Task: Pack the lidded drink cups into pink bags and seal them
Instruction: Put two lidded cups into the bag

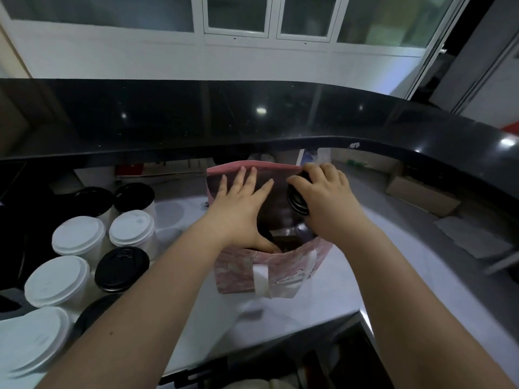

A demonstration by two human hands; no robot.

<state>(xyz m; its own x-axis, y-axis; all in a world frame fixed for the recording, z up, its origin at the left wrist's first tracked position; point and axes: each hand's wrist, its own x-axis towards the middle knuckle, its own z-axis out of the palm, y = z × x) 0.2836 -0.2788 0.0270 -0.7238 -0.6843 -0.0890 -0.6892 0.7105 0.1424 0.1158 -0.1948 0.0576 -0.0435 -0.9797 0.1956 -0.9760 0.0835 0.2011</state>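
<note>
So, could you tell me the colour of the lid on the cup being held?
Black lid, best seen in the head view.

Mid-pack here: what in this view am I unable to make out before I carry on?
All in the head view:
- The black-lidded cup: its body is covered by the right hand; only the lid shows.
- Inside the pink bag: dark, partly behind the left hand; contents cannot be told.
- The bag's logo: too small and blurred to read.
- Nearest white-lidded cup: cut off by the left edge.
</note>
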